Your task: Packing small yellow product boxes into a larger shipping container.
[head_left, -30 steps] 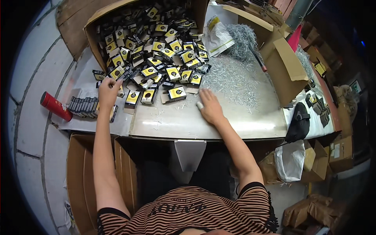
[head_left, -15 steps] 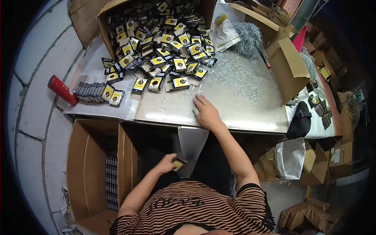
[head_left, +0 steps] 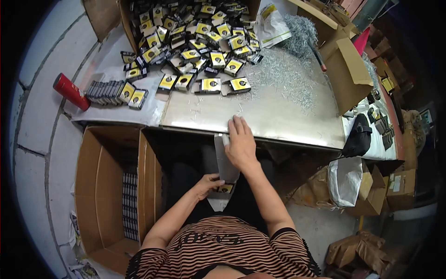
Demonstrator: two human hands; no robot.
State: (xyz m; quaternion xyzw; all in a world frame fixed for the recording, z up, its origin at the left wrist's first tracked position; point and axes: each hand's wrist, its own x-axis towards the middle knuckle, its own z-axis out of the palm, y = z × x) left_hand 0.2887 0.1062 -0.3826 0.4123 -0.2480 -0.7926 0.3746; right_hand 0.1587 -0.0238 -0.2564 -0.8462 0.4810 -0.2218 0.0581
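Note:
Low in front of my body, my left hand (head_left: 207, 187) grips a small black and yellow box (head_left: 226, 188) at the bottom of a grey sheet-like chute (head_left: 225, 163). The chute hangs below the table's front edge. My right hand (head_left: 242, 146) lies over that edge beside the chute's top, fingers stretched out and palm down; whatever is under the palm is hidden. Several thin metal nails (head_left: 239, 110) lie just beyond its fingertips on the metal tabletop (head_left: 204, 114). Two open-flapped boxes (head_left: 210, 85) lie nearest my right hand, at the front of a large heap.
A carton (head_left: 127, 28) spills the heap of boxes. Loose nails (head_left: 295, 90) spread at the right, by a tangled nail pile (head_left: 299, 35). At the left stand a red cylinder (head_left: 70, 91) and a row of boxes (head_left: 106, 92). Below is a deep carton (head_left: 100, 181) with packed boxes.
My right hand has drawn back from the tabletop to its front edge. My left hand has brought the box to the chute's bottom. Another box now lies apart at the heap's front.

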